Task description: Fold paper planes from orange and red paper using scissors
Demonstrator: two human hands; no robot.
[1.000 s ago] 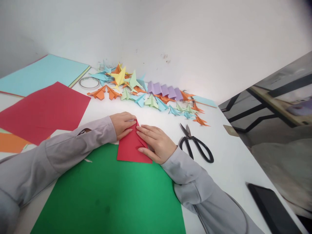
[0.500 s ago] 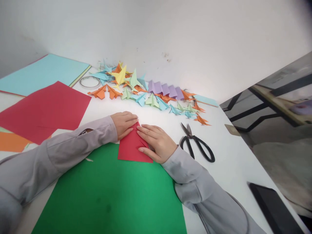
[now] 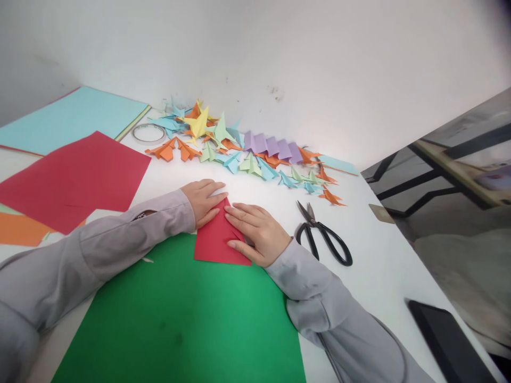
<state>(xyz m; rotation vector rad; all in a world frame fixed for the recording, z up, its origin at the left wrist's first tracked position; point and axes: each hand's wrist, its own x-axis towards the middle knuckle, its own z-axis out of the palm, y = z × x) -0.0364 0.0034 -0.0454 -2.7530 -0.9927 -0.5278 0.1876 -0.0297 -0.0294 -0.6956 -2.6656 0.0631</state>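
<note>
A small folded red paper (image 3: 217,242) lies over the far edge of a large green sheet (image 3: 191,314), its top narrowing to a point. My left hand (image 3: 204,202) rests on the upper left of the red paper, fingers extended near its tip. On the right side, my right hand (image 3: 257,231) lies with its fingers spread over the folded edge, thumb lower down on the paper. Both hands press from above rather than grip. The underside of the folds is hidden by the fingers.
Open black scissors (image 3: 315,226) lie to the right, with a black phone (image 3: 447,340) nearer. Folded paper shapes (image 3: 199,125) line the wall beside a tape roll (image 3: 148,133). Red (image 3: 88,178), blue (image 3: 80,117) and orange (image 3: 22,230) sheets are at the left.
My left hand has lifted slightly and shifted up around the tip of the red paper. My right hand looks nearly unchanged, and the whole view has shifted very slightly.
</note>
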